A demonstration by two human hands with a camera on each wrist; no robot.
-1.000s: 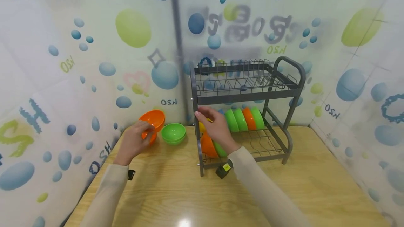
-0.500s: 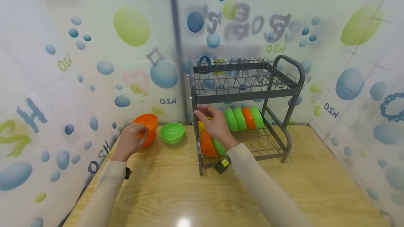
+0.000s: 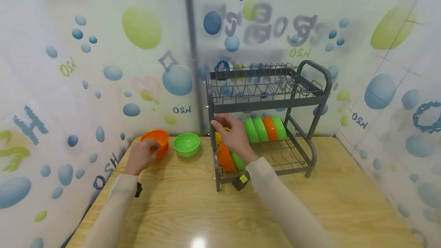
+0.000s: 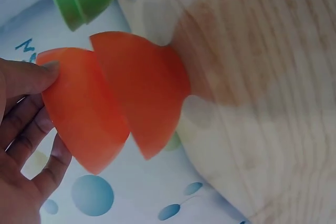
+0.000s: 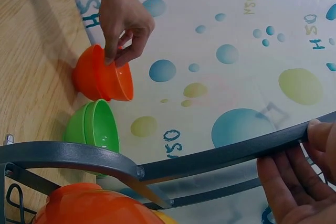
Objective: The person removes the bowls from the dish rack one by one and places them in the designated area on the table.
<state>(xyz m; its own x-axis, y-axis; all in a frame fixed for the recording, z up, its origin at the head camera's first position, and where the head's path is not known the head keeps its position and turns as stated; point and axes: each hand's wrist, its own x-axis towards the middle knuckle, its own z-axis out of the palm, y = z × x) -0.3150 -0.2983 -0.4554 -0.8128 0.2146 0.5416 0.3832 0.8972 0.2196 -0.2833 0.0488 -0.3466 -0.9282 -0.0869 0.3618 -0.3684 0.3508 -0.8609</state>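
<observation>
My left hand [image 3: 139,156] pinches the rim of an orange bowl [image 4: 84,108], thumb on its outside in the left wrist view. This bowl sits partly inside a second orange bowl [image 4: 147,90], tilted slightly against it, at the table's back left. Just right of them is a stack of green bowls [image 3: 187,144]. My right hand [image 3: 235,135] holds the left upright [image 5: 226,153] of a dark two-tier dish rack [image 3: 268,105], thumb on one side and fingers on the other in the right wrist view.
On the rack's lower tier stand green bowls [image 3: 260,129] and an orange bowl [image 3: 269,128] in a row. Nearer the front left lean another orange bowl [image 3: 225,159] and a green one, with a yellow bowl [image 3: 218,137] behind. A patterned wall sheet [image 3: 144,79] borders the wooden table [image 3: 172,206].
My left hand has lowered the orange bowl leftward into the other orange bowl. My right hand keeps its hold on the rack's upright. The head view has shifted slightly.
</observation>
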